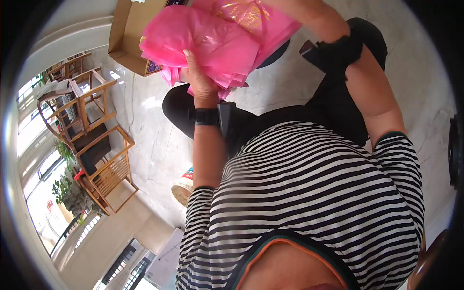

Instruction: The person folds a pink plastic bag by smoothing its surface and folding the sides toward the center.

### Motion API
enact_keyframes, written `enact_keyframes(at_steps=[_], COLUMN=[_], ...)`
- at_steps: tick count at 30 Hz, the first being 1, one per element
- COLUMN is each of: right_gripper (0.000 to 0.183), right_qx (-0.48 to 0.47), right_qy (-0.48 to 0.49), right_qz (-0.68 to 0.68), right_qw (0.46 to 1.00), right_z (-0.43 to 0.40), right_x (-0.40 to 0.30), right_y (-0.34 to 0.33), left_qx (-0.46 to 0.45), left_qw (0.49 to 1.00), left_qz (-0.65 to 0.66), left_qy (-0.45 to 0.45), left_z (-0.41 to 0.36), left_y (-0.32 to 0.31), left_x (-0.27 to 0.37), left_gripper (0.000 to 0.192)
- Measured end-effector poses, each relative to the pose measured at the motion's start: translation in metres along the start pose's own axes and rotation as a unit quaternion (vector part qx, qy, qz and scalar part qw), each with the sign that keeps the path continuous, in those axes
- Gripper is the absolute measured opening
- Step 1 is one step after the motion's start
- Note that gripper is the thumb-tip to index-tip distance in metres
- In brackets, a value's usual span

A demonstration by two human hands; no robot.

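Observation:
My left hand [198, 78] grips a stack of thin pink plastic sheets [214, 43] by its near edge. The thumb lies on top, and the fingers are hidden underneath. Loose, uneven layers hang along the near side of the stack. Behind and to the right lies more pink plastic [250, 16] with gold printing. Only the wrist and part of the back of my right hand [308, 12] show above it at the top edge. Its fingers are out of frame, so what they touch is hidden.
An open cardboard box [127, 47] stands left of the pink stack. Wooden chairs [105, 163] line the left side by windows and plants. A tub [182, 190] sits on the marble-look floor [156, 145] beside my left arm. Black-clad knees [369, 40] flank the work.

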State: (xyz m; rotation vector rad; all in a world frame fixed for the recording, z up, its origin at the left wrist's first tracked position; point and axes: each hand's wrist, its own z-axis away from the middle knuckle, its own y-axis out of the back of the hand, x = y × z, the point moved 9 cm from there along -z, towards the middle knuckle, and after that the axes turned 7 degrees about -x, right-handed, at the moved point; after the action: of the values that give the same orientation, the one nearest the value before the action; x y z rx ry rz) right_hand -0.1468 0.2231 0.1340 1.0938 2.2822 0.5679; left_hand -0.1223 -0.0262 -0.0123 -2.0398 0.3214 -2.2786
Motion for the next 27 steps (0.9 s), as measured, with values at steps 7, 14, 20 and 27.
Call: enact_keyframes(at_steps=[7,14,20,27], right_gripper=[0.024,0.016,0.015,0.013], right_qx=[-0.247,-0.348,-0.185,0.093], right_qy=[0.121,0.051,-0.081,-0.129], right_qz=[-0.177,-0.222,-0.281,-0.146], right_qw=[0.945,0.909,0.938,0.976], right_z=[0.059,0.058,0.025,0.000], right_x=[-0.098,-0.077,0.012,0.051], right_y=[-0.075,-0.101,-0.057,0.026], left_qx=[-0.023,0.019,0.011,0.045], left_qw=[1.000,0.999,1.000,0.996], left_qz=[0.008,0.034,0.021,0.074], left_qy=[0.003,0.005,0.010,-0.010], left_z=[0.001,-0.001,0.003,0.000], left_y=[-0.008,-0.002,-0.005,-0.003], left_x=[0.003,-0.001,0.004,0.002], left_gripper=[0.085,0.085,0.086,0.071])
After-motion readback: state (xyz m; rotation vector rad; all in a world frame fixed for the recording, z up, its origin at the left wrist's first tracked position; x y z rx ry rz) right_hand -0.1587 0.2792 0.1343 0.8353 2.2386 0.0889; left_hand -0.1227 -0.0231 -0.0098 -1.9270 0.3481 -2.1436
